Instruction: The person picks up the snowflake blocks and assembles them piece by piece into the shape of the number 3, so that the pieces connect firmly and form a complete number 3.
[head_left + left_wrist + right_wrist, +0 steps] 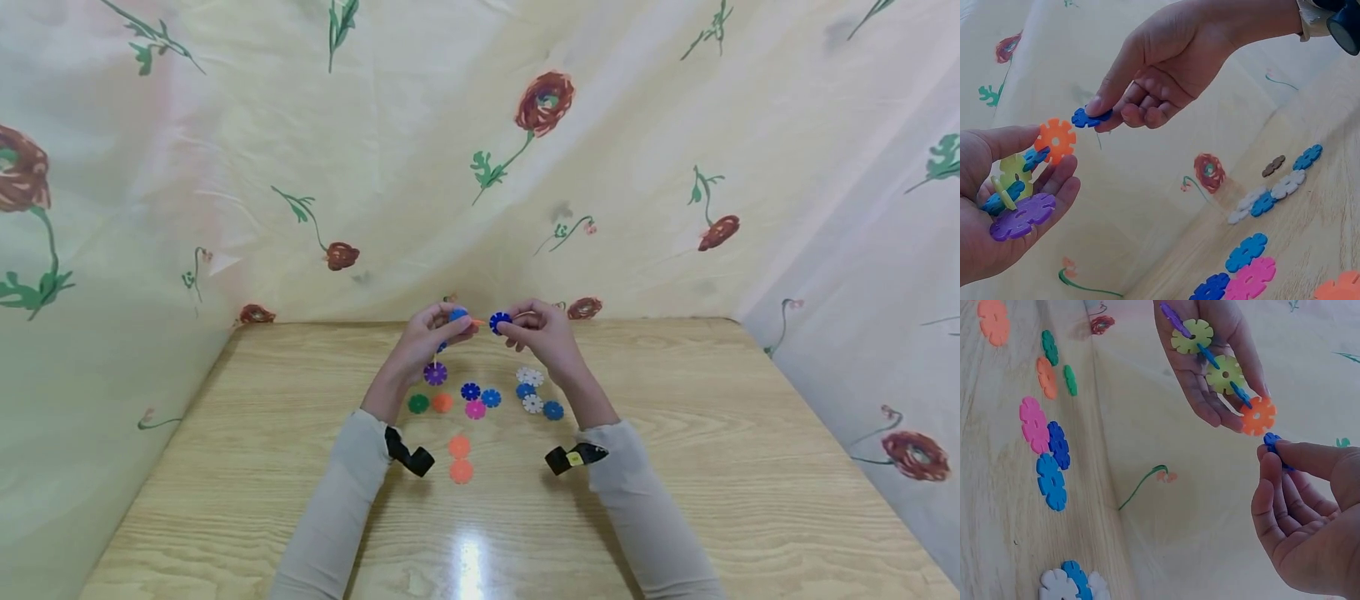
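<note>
My left hand [414, 346] holds a chain of interlocking notched plastic discs, its thumb and fingers near the orange end disc [1057, 139]. Along the palm the chain runs through blue and yellow discs [1225, 374] to a purple disc [1022, 217]. Between thumb and fingertips, my right hand [551, 337] pinches a single dark blue notched disc [499, 323]. That disc faces the orange one across a small gap in the left wrist view; in the right wrist view the two look very close. Both hands are raised above the table's far part.
Loose discs lie on the wooden table [300, 467]: a pink disc [476, 409] beside blue ones, a green disc [418, 403], orange discs [461, 472] nearer me, and a group with white discs [532, 404] at right. A flowered cloth [420, 167] hangs behind the table.
</note>
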`<state>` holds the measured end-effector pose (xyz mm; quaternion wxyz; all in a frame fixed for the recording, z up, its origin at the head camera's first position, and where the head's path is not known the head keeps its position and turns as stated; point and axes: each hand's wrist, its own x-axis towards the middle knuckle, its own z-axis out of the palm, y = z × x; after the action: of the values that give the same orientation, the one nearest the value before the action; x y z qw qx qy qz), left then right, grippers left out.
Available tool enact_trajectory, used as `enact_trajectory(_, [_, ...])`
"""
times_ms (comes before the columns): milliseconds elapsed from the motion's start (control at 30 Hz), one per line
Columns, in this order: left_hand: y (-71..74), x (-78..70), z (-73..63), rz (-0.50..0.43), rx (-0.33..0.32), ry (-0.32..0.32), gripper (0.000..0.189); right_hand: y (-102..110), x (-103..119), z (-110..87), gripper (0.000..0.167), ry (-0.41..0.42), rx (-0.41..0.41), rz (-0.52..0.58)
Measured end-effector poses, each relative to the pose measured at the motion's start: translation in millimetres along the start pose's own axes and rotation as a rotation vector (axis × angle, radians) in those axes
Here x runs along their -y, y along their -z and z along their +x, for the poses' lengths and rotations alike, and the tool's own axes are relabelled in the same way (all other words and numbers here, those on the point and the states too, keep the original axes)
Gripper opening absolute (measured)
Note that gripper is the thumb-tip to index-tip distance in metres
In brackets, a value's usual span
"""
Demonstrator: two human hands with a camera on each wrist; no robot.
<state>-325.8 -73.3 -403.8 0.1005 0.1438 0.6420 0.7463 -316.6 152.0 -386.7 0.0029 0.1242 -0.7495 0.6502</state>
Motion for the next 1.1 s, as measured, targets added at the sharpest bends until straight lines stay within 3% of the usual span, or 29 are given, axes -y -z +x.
enact_trajectory(367, [-3.0, -1.6, -1.3, 0.003, 0.025, 0.002, 0.011, -4.5, -0.6, -1.4, 0.027, 0.050, 0.003, 0.004])
enact_trajectory(800, [-2.2, -0.2, -1.8, 0.001, 0.031, 0.001, 0.027, -1.7, -1.9, -3.1, 0.020, 0.100, 0.049, 0.011])
enact_trajectory(1100, [-5.1, -1.1, -2.5, -0.036, -0.001, -0.023, 0.009, -5.7, -2.7, -2.7, 0.020, 0.142, 0.005, 0.053])
